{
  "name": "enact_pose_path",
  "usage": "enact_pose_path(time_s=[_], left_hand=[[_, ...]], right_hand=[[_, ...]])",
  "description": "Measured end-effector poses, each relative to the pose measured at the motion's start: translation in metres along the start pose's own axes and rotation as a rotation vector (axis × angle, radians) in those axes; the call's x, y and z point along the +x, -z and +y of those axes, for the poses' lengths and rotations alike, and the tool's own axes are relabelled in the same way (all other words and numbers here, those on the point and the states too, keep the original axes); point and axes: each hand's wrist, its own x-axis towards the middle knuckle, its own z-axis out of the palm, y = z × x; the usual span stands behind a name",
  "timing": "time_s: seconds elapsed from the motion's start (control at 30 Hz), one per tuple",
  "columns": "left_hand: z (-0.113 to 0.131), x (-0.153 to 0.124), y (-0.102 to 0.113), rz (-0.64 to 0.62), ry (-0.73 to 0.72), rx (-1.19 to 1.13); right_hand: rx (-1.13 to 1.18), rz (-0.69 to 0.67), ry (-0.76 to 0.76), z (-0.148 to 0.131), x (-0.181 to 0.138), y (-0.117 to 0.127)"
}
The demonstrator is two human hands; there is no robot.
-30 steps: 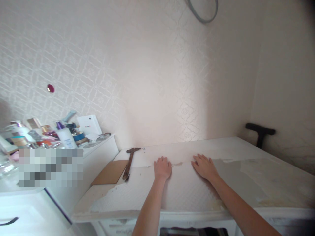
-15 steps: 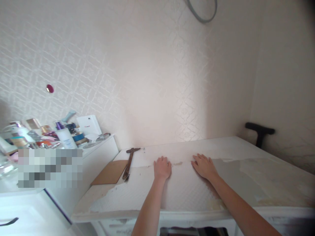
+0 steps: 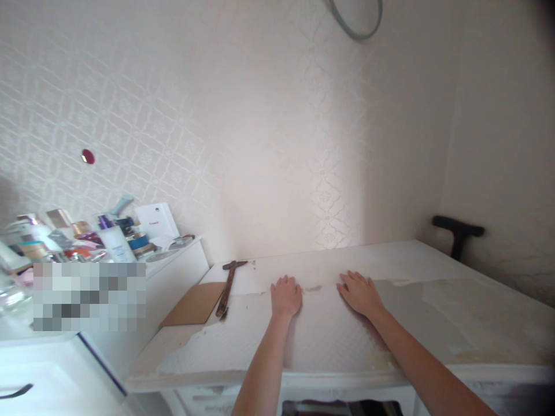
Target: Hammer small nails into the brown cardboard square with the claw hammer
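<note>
Both hands rest on a white worktop [image 3: 433,260] partly covered by a torn sheet of textured white covering [image 3: 243,341]. The left hand [image 3: 285,296] is loosely curled, knuckles up, at the sheet's far edge; whether it grips anything cannot be told. The right hand [image 3: 359,293] lies flat, fingers spread, holding nothing. A rusty hammer [image 3: 227,285] lies left of the hands beside a brown card [image 3: 195,304]. Patterned pale wallpaper [image 3: 217,115] backs the corner; toiletries [image 3: 117,237] crowd the adjoining cabinet

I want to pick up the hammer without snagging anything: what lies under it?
The hammer lies partly on a brown cardboard sheet and the white tabletop; whatever's directly beneath it is hidden.
</note>
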Motion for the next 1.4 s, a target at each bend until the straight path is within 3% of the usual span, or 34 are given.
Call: enact_pose_path(time_s=[1.4], left_hand=[[-0.0011,0.0018,-0.0030,-0.002,-0.004,-0.017]], right_hand=[[0.012,0.007,0.000,0.0002,0.0006,-0.0017]])
